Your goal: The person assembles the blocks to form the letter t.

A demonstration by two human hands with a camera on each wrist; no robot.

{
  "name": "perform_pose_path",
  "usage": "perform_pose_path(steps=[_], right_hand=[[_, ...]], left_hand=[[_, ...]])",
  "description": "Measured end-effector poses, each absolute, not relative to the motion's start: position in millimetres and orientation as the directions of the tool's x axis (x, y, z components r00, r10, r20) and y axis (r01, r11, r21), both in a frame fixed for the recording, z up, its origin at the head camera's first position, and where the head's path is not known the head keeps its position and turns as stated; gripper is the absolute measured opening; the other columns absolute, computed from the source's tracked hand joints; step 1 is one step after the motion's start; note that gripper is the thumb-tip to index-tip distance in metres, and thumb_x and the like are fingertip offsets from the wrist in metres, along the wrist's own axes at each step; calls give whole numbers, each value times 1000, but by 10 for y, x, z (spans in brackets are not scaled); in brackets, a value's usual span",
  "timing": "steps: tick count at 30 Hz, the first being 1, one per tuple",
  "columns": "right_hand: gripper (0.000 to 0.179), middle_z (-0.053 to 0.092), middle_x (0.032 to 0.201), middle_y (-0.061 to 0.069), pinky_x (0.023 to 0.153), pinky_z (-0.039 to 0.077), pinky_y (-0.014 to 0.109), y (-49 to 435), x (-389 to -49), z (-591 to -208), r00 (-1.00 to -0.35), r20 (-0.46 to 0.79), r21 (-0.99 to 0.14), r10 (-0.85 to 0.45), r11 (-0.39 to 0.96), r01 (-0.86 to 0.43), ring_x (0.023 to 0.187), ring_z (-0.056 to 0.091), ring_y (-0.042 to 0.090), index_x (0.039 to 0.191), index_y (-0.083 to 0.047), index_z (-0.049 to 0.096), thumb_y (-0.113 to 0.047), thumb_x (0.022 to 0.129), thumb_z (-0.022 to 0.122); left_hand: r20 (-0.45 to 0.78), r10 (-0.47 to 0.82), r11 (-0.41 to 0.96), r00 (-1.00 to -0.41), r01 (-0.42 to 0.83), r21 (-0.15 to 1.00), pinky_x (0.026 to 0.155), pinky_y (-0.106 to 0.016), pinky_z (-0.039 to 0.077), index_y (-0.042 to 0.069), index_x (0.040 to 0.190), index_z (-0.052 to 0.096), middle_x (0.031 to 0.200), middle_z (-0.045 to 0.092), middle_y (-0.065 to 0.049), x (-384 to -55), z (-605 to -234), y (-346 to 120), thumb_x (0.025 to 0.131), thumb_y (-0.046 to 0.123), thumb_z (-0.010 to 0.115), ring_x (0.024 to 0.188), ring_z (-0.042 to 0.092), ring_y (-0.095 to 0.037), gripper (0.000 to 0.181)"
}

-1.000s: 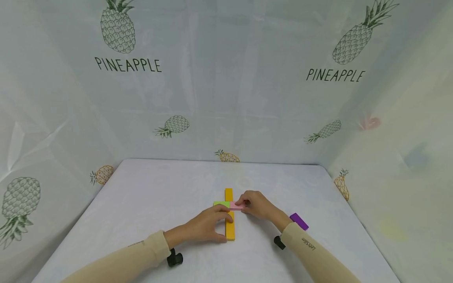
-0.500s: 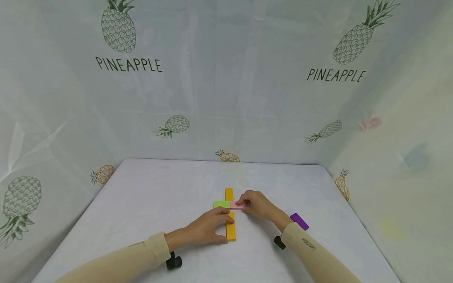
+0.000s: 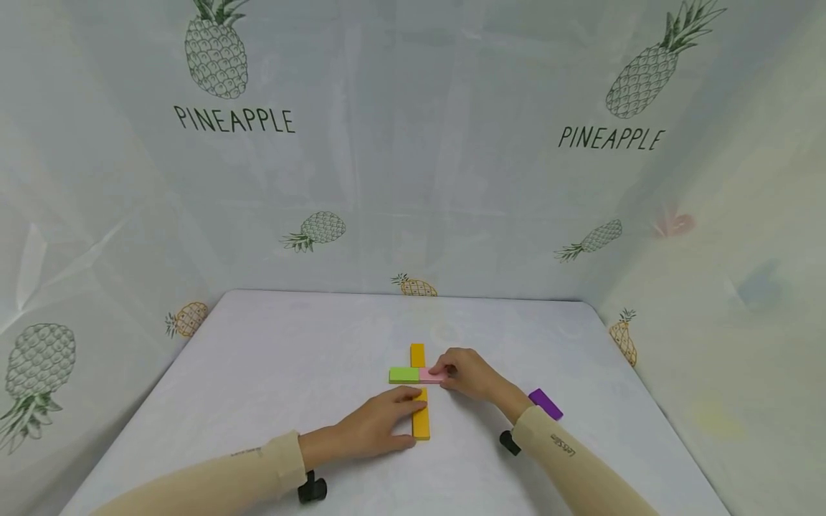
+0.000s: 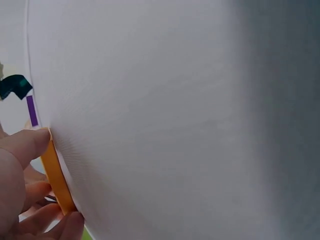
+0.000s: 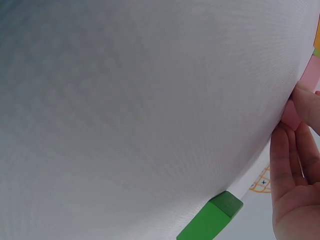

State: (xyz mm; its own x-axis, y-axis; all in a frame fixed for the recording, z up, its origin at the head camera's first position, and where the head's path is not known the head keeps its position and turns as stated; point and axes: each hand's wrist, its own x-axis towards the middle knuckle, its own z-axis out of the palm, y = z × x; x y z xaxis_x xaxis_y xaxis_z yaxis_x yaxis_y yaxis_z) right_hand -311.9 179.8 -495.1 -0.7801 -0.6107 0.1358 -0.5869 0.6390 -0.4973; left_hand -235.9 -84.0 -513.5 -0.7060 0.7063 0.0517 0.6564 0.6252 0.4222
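Flat on the white table, a light green block [image 3: 404,375] and a pink block [image 3: 431,375] lie end to end in a crosswise row. A far yellow block [image 3: 417,355] points away just behind them. The near yellow block [image 3: 421,423] lies in front, with a narrow gap to the row. My left hand [image 3: 371,424] holds this near yellow block lengthwise; the left wrist view shows the thumb at one end of the block [image 4: 57,177] and fingertips at the other. My right hand [image 3: 474,376] pinches the pink block's right end between thumb and fingers.
A purple block [image 3: 546,403] lies slanted to the right, beside the right forearm. In the right wrist view, a darker green block [image 5: 207,220] lies on the table. A pineapple-print curtain [image 3: 413,179] rises behind the table's far edge.
My left hand has drawn slightly nearer along the yellow block, its fingers coming off the light green block, which now shows fully. My right hand stays on the pink block.
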Motion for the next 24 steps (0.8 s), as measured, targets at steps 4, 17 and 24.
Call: perform_pose_path(steps=[4, 17, 24], right_hand=[[21, 75, 107, 0, 89, 59, 29, 1798, -3121, -4950, -792, 122, -503, -598, 651, -569, 92, 62, 13, 112, -10, 80, -2, 92, 82], [23, 75, 108, -1, 89, 59, 31, 1796, -3119, -4961, -804, 107, -518, -585, 658, -547, 92, 62, 13, 113, -10, 80, -2, 92, 82], [22, 75, 108, 0, 89, 60, 32, 1780, -3106, -4937, -812, 97, -527, -575, 663, -533, 93, 62, 15, 112, -10, 80, -2, 92, 82]], left_hand=[[47, 718, 616, -694, 666, 421, 120, -42, 44, 17, 156, 56, 165, 46, -2, -2354, -5125, -847, 100, 35, 76, 149, 48, -21, 62], [92, 757, 567, -647, 720, 400, 117, -40, 47, 5, 153, 56, 164, 48, -8, -2327, -5074, -864, 103, 30, 73, 150, 48, -21, 59], [107, 757, 560, -645, 724, 404, 117, -39, 47, 4, 153, 56, 163, 49, -9, -2337, -5094, -879, 102, 29, 74, 149, 49, -21, 59]])
